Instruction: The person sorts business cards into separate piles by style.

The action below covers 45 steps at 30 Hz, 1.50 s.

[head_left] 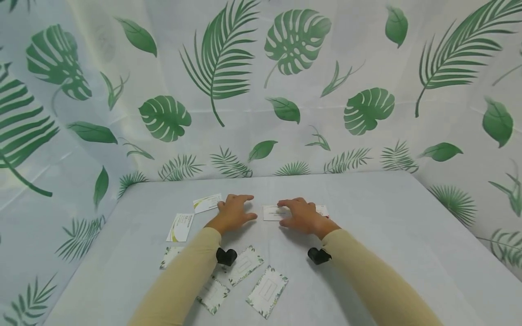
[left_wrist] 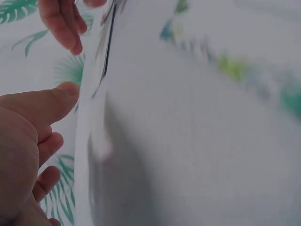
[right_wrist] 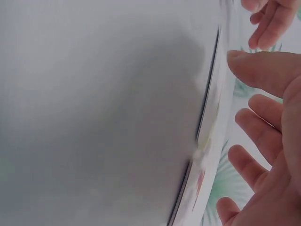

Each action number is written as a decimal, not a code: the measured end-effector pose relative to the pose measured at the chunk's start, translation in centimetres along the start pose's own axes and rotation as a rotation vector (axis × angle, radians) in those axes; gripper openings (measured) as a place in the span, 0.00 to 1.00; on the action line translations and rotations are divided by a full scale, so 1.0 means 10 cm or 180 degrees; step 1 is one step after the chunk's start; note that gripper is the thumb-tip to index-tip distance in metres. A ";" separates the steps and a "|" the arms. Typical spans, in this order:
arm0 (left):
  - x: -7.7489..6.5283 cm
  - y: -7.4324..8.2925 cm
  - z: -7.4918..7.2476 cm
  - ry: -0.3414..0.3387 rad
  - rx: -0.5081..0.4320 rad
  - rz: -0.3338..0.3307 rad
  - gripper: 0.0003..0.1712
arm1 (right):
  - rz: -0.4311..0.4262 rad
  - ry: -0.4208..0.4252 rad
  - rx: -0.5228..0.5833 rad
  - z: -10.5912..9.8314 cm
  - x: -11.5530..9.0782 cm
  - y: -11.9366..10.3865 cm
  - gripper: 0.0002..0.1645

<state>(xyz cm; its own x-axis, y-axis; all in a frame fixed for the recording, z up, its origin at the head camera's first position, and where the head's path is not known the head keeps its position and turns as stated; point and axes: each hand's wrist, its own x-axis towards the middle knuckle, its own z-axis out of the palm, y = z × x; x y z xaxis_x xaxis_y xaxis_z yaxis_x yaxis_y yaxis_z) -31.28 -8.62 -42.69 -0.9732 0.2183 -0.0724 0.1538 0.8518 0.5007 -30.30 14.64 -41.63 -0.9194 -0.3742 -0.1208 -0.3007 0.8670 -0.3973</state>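
Observation:
My left hand [head_left: 234, 212] hovers over the far middle of the table, thumb and forefinger spread apart with nothing between them. Just left of it lies a white business card [head_left: 204, 204] with a yellow-green edge. Over a white card with small print [head_left: 271, 213] is my right hand [head_left: 303, 218], its fingers loosely bent and parted from the thumb. A second card [head_left: 323, 210] with a red mark shows beyond that hand's knuckles, partly hidden by it. In the right wrist view the two cards [right_wrist: 211, 89] appear edge-on, below the spread fingers [right_wrist: 256, 165].
Another yellow-green business card [head_left: 180, 227] lies at the left. Nearer, several leaf-bordered cards [head_left: 267, 292] are scattered around and partly under the left sleeve [head_left: 179, 276]. Leaf-printed cloth [head_left: 253, 136] hangs behind the pale table [head_left: 391, 253].

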 end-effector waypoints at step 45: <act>-0.33 -0.84 -0.47 -0.0179 0.0042 -0.0083 0.31 | -0.0320 -0.0029 -0.0173 0.46 0.30 -0.94 0.37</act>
<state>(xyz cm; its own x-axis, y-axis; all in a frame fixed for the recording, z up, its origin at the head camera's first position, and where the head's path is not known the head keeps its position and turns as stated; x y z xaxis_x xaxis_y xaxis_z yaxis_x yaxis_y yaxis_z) -30.14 -18.78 -42.62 -0.9658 0.2220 -0.1339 0.1311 0.8637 0.4867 -29.07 3.83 -42.41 -0.8817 -0.4630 -0.0911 -0.4048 0.8414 -0.3579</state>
